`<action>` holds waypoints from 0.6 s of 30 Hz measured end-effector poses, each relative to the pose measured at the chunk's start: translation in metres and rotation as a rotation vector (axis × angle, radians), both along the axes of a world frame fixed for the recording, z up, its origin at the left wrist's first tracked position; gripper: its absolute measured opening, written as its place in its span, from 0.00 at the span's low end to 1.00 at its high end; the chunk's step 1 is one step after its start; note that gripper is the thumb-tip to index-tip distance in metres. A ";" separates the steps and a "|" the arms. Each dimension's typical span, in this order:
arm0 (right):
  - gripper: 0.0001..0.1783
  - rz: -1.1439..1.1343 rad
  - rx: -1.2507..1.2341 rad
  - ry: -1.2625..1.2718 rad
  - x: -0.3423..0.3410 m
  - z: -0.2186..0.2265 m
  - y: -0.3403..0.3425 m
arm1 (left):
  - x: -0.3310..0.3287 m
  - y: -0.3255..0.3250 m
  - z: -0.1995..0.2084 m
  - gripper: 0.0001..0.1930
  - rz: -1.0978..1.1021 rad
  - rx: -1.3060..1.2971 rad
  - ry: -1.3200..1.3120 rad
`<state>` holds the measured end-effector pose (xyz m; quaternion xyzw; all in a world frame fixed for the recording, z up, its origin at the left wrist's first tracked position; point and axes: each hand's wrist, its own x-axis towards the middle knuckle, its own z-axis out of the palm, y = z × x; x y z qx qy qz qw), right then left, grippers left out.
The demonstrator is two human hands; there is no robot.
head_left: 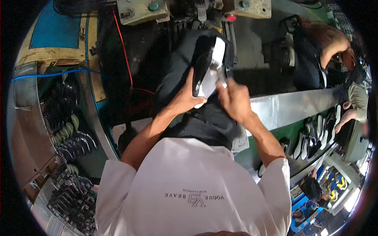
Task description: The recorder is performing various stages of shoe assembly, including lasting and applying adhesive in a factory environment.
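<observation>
Across my lap lies a black shoe [202, 70], its white sole [219, 50] facing up. My left hand [184, 96] is closed around the near end, thumb on the white edge and fingers along the black side. My right hand [236, 100] is a fist at the shoe's right side. It grips a short tool with a metal head [217, 67], which lies over the middle of the sole. Motion smears the tool, so its exact kind is unclear. Dark trousers [173, 70] are under the shoe.
A machine with green buttons [153, 6] stands ahead. Racks of dark shoes [75, 145] are at left, with a blue hose [51, 74] and red cable [124, 47]. A metal ledge [283, 108] runs right, beside black-and-white shoes [311, 137]. Another person [325, 43] bends over, far right.
</observation>
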<state>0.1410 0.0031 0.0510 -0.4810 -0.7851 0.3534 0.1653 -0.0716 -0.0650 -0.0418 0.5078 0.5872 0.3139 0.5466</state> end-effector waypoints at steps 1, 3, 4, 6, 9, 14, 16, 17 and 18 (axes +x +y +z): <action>0.21 -0.147 -0.124 0.170 -0.011 0.015 0.006 | 0.000 -0.001 0.001 0.66 -0.002 0.004 0.004; 0.20 -0.076 -0.040 -0.019 -0.009 -0.016 0.016 | 0.001 -0.007 0.005 0.65 0.020 -0.003 0.013; 0.20 -0.079 -0.030 -0.014 -0.004 -0.026 0.021 | -0.003 -0.005 0.006 0.62 0.044 0.019 0.000; 0.23 0.080 -0.026 -0.361 0.012 -0.040 0.034 | -0.023 -0.008 0.025 0.58 0.013 -0.016 0.002; 0.29 -0.129 0.116 -0.106 0.025 -0.013 0.033 | -0.080 0.000 0.083 0.44 -0.071 0.108 0.081; 0.40 -0.302 -0.290 -0.059 0.029 -0.050 0.027 | -0.117 0.052 0.192 0.36 -0.187 -0.041 0.218; 0.40 -0.296 -0.084 -0.053 0.029 -0.068 0.015 | -0.127 0.061 0.204 0.33 -0.204 0.022 0.270; 0.40 -0.292 0.112 -0.091 0.033 -0.088 0.011 | -0.131 0.068 0.207 0.30 -0.225 0.086 0.308; 0.36 -0.290 0.070 -0.190 0.031 -0.085 0.009 | -0.139 0.067 0.207 0.29 -0.204 0.079 0.328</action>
